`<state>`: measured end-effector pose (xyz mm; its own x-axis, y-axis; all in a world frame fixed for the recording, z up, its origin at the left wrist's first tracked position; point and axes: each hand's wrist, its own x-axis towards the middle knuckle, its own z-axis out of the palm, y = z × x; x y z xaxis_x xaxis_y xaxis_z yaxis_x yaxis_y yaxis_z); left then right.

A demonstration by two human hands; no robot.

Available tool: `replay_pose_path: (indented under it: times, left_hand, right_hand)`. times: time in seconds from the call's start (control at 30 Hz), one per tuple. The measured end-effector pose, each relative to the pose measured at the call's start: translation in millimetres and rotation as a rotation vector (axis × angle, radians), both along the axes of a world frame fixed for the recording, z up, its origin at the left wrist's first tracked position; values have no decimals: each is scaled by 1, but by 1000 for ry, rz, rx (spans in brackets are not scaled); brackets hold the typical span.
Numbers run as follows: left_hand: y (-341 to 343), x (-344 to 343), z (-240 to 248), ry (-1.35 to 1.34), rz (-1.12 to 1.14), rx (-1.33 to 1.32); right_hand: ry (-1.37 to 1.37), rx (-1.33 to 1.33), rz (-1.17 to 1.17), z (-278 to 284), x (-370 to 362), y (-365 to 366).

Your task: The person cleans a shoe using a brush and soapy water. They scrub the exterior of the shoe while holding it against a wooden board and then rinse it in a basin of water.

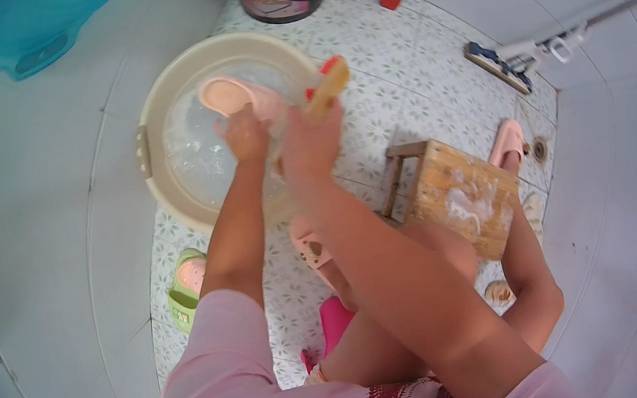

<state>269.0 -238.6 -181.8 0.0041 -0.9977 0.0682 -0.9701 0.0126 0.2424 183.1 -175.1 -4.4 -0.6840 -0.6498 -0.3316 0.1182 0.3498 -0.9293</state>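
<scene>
Over the soapy water of the cream basin (148,101), a pink slipper (232,95) juts up past the left hand (246,133), whose fingers close around its heel end. Just beside it, the right hand (310,142) grips a scrubbing brush (328,86), fingers wrapped round its handle.

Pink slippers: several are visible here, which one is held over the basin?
The pink slipper in the left hand, above the water in the beige basin. The other pink ones lie on the tiled floor.
</scene>
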Motion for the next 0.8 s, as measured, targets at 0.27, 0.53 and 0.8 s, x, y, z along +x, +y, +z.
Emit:
replay_pose_path:
  times: [0.27, 0.53, 0.8]
  left_hand:
    - [36, 52, 16, -101, -224, -306]
    - [-1, 40, 108, 640, 67, 196]
    - [64, -123, 230, 933, -342, 568]
  right_hand:
    - [194, 141, 491, 25, -10, 23]
    - [440, -177, 617, 84, -109, 27]
    - [655, 164, 327, 43, -257, 184]
